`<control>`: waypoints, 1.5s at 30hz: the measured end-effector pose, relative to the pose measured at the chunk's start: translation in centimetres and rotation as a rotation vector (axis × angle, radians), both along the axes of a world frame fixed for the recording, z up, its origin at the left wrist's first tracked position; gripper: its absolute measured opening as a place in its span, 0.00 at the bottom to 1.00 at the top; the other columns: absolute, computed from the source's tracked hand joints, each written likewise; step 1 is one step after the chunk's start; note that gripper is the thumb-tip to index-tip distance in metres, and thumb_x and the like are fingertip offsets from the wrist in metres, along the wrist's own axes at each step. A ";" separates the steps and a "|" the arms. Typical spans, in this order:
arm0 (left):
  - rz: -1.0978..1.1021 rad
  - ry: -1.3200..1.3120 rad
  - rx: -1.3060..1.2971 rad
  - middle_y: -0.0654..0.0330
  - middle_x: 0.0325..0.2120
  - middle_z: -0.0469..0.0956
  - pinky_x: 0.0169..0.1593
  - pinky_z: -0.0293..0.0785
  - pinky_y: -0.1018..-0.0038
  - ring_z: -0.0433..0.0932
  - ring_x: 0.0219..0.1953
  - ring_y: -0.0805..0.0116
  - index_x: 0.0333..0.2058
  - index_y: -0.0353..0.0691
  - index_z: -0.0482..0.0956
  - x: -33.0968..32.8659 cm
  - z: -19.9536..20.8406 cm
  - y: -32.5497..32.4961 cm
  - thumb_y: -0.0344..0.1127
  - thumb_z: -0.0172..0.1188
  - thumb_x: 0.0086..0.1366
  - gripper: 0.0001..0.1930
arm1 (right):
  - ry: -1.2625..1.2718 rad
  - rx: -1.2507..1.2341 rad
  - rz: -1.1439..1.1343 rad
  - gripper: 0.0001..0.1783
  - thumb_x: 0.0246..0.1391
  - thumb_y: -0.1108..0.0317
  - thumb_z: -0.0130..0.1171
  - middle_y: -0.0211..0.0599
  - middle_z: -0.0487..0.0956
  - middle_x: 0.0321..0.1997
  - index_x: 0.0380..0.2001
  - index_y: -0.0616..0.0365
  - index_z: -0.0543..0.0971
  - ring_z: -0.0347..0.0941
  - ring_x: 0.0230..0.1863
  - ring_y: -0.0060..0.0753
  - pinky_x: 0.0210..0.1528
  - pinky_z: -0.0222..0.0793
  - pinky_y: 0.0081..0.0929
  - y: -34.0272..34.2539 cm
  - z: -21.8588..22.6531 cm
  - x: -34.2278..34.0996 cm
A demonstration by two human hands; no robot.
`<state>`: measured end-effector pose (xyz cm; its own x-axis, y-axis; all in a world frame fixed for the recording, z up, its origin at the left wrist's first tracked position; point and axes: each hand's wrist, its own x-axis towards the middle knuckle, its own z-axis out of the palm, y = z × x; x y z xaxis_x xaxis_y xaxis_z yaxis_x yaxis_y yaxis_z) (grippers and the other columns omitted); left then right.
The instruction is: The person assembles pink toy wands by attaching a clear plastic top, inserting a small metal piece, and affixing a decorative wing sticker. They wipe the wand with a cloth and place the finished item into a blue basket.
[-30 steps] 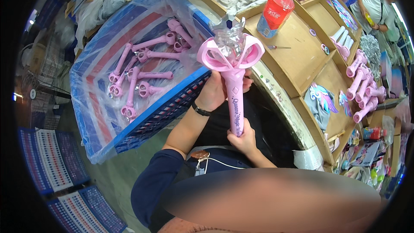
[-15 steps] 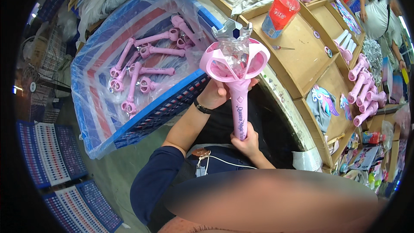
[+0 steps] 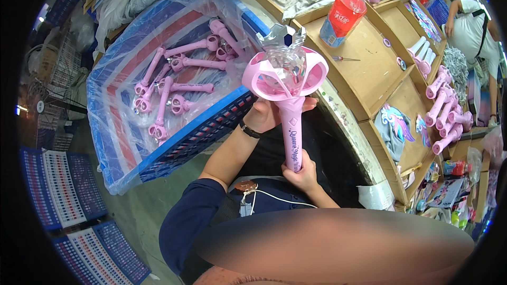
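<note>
One long pink plastic wand (image 3: 289, 110), silver-crowned, long axis running away from the body; right hand (image 3: 302, 173) wrapped round its handle end, left hand (image 3: 264, 118) nearer its crown, cupped behind, grip unclear to me.

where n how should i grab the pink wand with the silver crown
Probably by the lower handle, from the wearer's side: it is slim, straight and points that way, while the head flares into wide loops. The right hand grips there.
</note>
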<state>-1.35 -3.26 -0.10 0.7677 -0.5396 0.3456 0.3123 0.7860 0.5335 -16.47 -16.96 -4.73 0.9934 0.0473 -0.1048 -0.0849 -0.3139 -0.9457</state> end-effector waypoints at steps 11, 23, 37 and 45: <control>0.123 -0.037 0.054 0.43 0.56 0.63 0.61 0.57 0.53 0.65 0.57 0.50 0.61 0.35 0.53 0.6 -0.1 -0.3 0.73 0.54 0.46 0.54 | 0.002 -0.054 -0.007 0.25 0.36 0.66 0.63 0.44 0.78 0.29 0.42 0.59 0.72 0.78 0.29 0.40 0.35 0.71 0.30 -0.5 -0.1 0.2; -0.097 -0.073 0.377 0.52 0.46 0.73 0.54 0.68 0.67 0.73 0.49 0.62 0.62 0.37 0.48 -2.9 -1.0 -0.6 0.33 0.60 0.57 0.39 | 0.143 0.022 -0.060 0.24 0.36 0.65 0.63 0.42 0.79 0.28 0.39 0.61 0.71 0.78 0.29 0.35 0.34 0.72 0.30 -0.7 -0.1 0.8; 0.025 -0.095 0.432 0.49 0.47 0.72 0.52 0.69 0.67 0.75 0.45 0.62 0.62 0.38 0.50 -3.1 -1.4 -1.0 0.37 0.59 0.56 0.38 | 0.132 0.040 -0.050 0.23 0.37 0.65 0.64 0.42 0.78 0.27 0.39 0.61 0.72 0.77 0.28 0.36 0.34 0.71 0.30 -0.6 -0.2 0.7; 0.269 -0.070 0.238 0.51 0.48 0.70 0.46 0.72 0.68 0.74 0.45 0.63 0.56 0.36 0.58 -0.6 0.5 0.2 0.70 0.49 0.54 0.45 | 0.093 0.006 -0.020 0.23 0.37 0.65 0.63 0.42 0.78 0.27 0.40 0.60 0.72 0.77 0.28 0.35 0.34 0.71 0.29 -0.6 -0.2 0.3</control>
